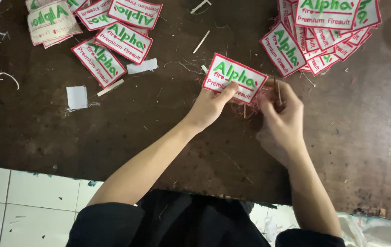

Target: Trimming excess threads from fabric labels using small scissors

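While left hand (211,106) pins rectangular embroidered patch (234,78), right hand (281,114) pinches thin tool (278,93).

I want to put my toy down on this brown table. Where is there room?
The dark table is bare right of the right hand, below the right pile of patches. There is also room left of the left hand, below the white scrap. The top corners are crowded with patches, including the left pile.
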